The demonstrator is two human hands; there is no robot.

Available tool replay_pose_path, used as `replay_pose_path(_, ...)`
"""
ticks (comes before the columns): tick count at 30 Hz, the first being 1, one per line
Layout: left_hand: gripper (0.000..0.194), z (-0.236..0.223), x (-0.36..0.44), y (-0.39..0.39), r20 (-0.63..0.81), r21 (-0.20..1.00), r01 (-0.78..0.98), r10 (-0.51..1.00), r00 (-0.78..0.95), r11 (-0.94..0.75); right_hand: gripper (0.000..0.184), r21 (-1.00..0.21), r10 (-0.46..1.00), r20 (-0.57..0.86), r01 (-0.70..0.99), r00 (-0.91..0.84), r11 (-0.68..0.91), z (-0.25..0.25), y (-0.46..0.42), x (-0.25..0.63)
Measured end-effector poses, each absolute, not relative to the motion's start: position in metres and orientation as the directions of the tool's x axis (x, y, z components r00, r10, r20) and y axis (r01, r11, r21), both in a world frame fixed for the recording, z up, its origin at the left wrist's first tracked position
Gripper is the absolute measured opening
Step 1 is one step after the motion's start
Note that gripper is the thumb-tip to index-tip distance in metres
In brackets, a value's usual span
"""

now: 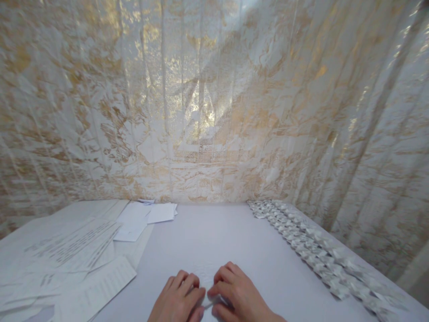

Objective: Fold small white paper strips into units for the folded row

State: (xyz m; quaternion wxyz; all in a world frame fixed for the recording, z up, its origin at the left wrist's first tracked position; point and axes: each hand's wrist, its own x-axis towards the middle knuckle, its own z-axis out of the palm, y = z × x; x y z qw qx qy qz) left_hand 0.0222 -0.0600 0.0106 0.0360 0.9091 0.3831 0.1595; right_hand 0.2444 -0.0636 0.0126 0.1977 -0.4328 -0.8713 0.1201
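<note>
At the near edge of the white tabletop, my left hand and my right hand face each other with curled fingers. Between their fingertips is a small folded piece of paper, pale and mostly hidden by the fingers. Thumb and fingers of each hand pinch it from either side, just above the table surface.
Printed paper sheets and strips lie overlapping on the left. Blank white slips sit at the back left. Rows of small folded paper pieces run along the right side. A patterned curtain hangs behind the white table.
</note>
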Motion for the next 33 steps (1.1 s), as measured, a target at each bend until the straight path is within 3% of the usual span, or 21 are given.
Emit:
replay_pose_path(6, 0.019, 0.015, 0.022, -0.057, 0.275, 0.237, 0.638, 0.681, 0.679, -0.733, 0.016, -0.431, 0.831, 0.247, 0.712, -0.499, 0.555, 0.016, -0.061, 0.231)
replay_pose_path(10, 0.004, 0.017, 0.024, -0.059, 0.229, 0.36, 0.712, 0.797, 0.559, -0.602, 0.016, -0.521, 0.879, 0.219, 0.711, -0.423, 0.472, 0.022, -0.061, 0.227)
replay_pose_path(14, 0.006, 0.017, 0.028, -0.063, 0.245, 0.471, 0.718, 0.858, 0.451, -0.512, 0.016, -0.606, 0.924, 0.171, 0.703, -0.341, 0.372, 0.026, -0.063, 0.223)
replay_pose_path(19, 0.005, 0.019, 0.033, -0.065, 0.196, 0.538, 0.717, 0.893, 0.405, -0.443, 0.012, -0.589, 0.953, 0.114, 0.753, -0.28, 0.292, 0.029, -0.065, 0.218)
replay_pose_path(27, 0.051, 0.018, 0.026, -0.061, 0.156, 0.529, 0.718, 0.883, 0.442, -0.452, 0.041, -0.666, 0.941, 0.11, 0.679, -0.319, 0.308, 0.032, -0.062, 0.236)
replay_pose_path(33, 0.054, 0.027, 0.023, -0.06, 0.129, 0.554, 0.684, 0.861, 0.492, -0.474, 0.041, -0.701, 0.927, 0.103, 0.635, -0.36, 0.325, 0.033, -0.063, 0.248)
